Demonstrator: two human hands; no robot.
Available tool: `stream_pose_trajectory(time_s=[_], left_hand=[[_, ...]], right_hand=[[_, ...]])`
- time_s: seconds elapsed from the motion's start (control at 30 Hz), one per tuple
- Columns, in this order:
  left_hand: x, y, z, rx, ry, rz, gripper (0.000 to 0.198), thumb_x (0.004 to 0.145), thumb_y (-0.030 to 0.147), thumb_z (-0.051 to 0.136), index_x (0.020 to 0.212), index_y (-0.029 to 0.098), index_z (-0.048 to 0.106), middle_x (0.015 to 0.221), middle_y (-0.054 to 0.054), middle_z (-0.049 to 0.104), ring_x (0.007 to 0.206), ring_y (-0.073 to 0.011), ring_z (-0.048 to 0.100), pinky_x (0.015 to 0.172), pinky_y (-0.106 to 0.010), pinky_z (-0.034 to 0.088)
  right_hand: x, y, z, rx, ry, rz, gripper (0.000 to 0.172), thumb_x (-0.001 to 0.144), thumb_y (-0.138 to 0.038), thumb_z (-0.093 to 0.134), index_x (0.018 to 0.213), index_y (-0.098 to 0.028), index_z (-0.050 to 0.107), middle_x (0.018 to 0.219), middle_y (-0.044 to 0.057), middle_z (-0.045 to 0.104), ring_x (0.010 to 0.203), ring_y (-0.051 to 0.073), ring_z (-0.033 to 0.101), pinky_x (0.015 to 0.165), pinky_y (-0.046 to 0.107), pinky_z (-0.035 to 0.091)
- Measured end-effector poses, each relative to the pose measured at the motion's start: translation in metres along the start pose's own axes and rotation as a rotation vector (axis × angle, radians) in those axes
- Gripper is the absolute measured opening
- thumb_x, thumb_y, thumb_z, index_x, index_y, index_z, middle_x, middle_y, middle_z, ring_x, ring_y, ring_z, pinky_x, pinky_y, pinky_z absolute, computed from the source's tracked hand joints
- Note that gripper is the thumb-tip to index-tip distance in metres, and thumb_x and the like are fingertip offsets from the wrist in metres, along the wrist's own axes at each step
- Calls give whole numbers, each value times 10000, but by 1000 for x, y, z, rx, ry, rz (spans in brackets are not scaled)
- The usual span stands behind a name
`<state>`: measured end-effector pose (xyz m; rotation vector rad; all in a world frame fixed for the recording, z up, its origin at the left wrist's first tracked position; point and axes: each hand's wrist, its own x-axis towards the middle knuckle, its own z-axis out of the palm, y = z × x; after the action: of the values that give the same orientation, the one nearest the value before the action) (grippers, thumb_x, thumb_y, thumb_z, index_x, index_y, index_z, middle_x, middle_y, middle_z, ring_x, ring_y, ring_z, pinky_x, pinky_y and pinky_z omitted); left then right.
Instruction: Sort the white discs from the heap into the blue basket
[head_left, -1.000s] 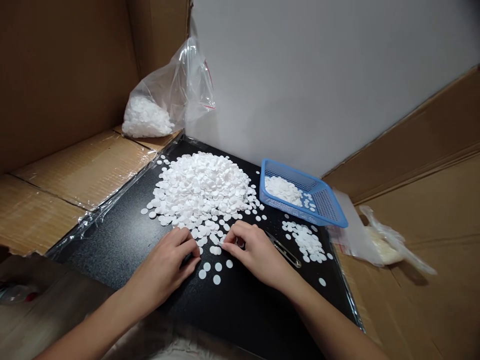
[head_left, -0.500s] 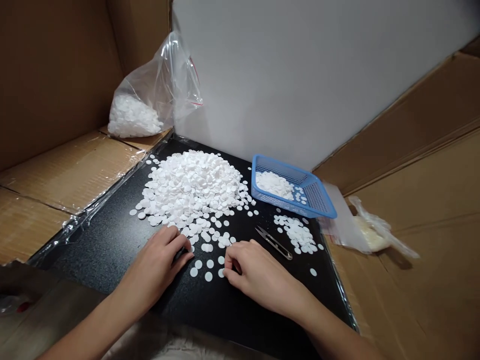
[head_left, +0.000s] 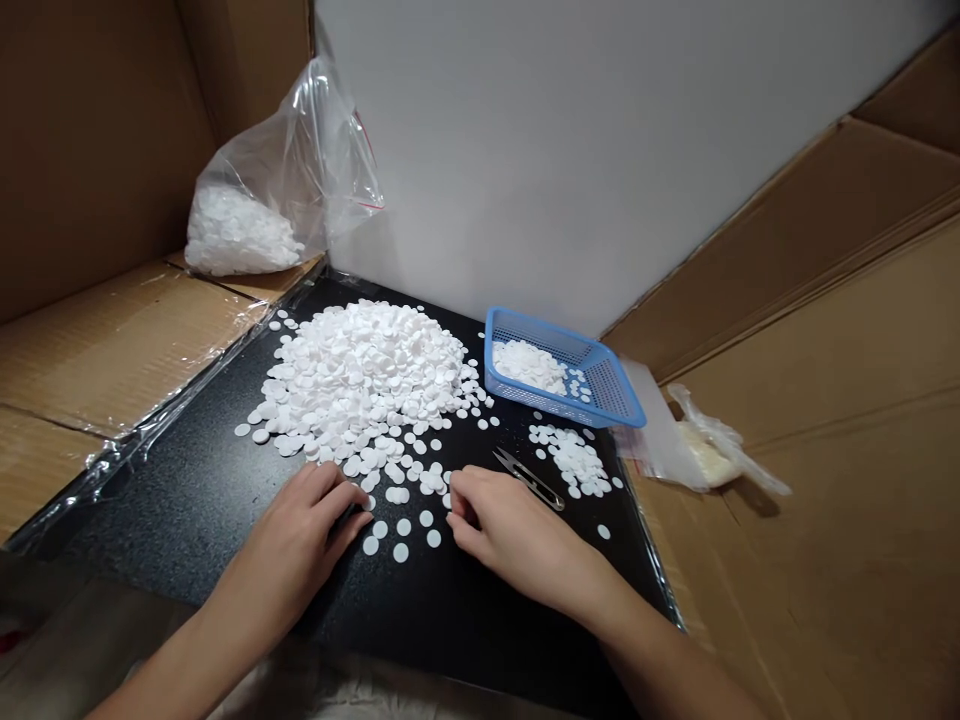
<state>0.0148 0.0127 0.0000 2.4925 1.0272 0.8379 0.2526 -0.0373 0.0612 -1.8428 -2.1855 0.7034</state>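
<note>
Thin white round discs lie in a large heap (head_left: pixel 367 365) on a black tabletop (head_left: pixel 187 480). My left hand (head_left: pixel 307 520) rests at the heap's near edge, thumb and forefinger pinched together; whatever is between them is hidden. Opposite it, my right hand (head_left: pixel 502 525) is closed in a pinch beside a small cluster of discs (head_left: pixel 433 480), and I cannot make out what it holds. Between the two hands, several separate discs (head_left: pixel 401 552) lie flat on the black surface. Thread snips (head_left: pixel 531 480) lie just beyond my right hand.
A blue plastic basket (head_left: pixel 637 412) at the back right holds more discs. Near it lies a smaller pile of discs (head_left: pixel 577 462). A clear bag of white pieces (head_left: pixel 244 235) stands back left on cardboard, and another plastic bag (head_left: pixel 712 450) lies right.
The view has shifted, so the scene sits further left. My right hand has moved slightly away from the separate discs, uncovering those at its fingertips. My left hand stays near the heap's edge.
</note>
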Motion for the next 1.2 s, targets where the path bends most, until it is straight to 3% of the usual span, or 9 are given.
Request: stream_pose_trajectory(time_s=[0.1, 0.2, 0.27, 0.37, 0.47, 0.6, 0.7, 0.97, 1.2], left_hand=[[-2, 3, 1, -49, -11, 4, 182, 989, 292, 516, 919, 230, 672, 833, -14, 581, 765, -188, 579, 681, -290, 458], [-4, 8, 0, -113, -80, -26, 196, 988, 276, 499, 913, 245, 677, 842, -10, 584, 769, -178, 586, 669, -271, 461], [-3, 10, -1, -159, -149, -62, 211, 992, 274, 482, 899, 249, 670, 864, -10, 587, 779, -173, 589, 669, -264, 462], [1, 13, -3, -199, -194, -103, 200, 990, 278, 477, 900, 250, 653, 886, -8, 593, 790, -171, 596, 682, -264, 467], [11, 13, -2, -172, -175, -103, 146, 973, 278, 515, 942, 249, 654, 900, -11, 603, 812, -183, 605, 703, -277, 474], [26, 14, 7, -52, -161, -26, 122, 955, 268, 559, 966, 230, 674, 891, -20, 591, 825, -207, 602, 718, -309, 472], [33, 15, 13, 31, -185, 14, 120, 945, 252, 572, 901, 204, 673, 873, -26, 576, 815, -220, 587, 714, -332, 463], [35, 19, 13, -72, -244, 20, 169, 968, 177, 492, 841, 207, 599, 881, -12, 556, 812, -193, 555, 702, -300, 432], [38, 23, 9, -221, -252, -32, 199, 940, 129, 417, 797, 219, 522, 810, 7, 582, 754, -169, 550, 648, -262, 414]], right_hand=[[2, 19, -8, 323, 17, 54, 227, 835, -102, 558, 667, -212, 450, 743, -6, 604, 651, 140, 548, 593, 261, 392], [3, 41, -9, 741, 12, 144, 122, 848, -276, 627, 811, -205, 534, 825, 16, 654, 713, 155, 622, 632, 273, 469], [2, 51, -5, 862, 20, 180, 203, 832, -369, 663, 895, -196, 576, 846, 21, 644, 752, 163, 627, 645, 275, 482], [2, 54, 4, 802, 57, 160, 215, 852, -403, 651, 866, -190, 623, 783, 2, 601, 709, 143, 565, 623, 259, 440], [2, 47, 15, 604, 150, 90, 113, 845, -301, 686, 818, -200, 643, 726, -22, 579, 646, 128, 505, 607, 254, 399], [2, 39, 28, 403, 218, -68, 45, 855, -178, 690, 826, -197, 662, 773, -4, 608, 669, 136, 542, 638, 252, 422], [0, 37, 32, 335, 257, -135, 104, 905, -136, 620, 823, -185, 660, 801, 17, 618, 712, 145, 582, 666, 250, 437], [0, 38, 24, 349, 278, 14, 140, 890, -150, 610, 755, -186, 628, 714, -11, 593, 621, 127, 504, 594, 241, 378], [-5, 39, 13, 552, 44, 205, 148, 910, -242, 589, 775, -191, 619, 651, -37, 588, 595, 118, 506, 556, 227, 363]])
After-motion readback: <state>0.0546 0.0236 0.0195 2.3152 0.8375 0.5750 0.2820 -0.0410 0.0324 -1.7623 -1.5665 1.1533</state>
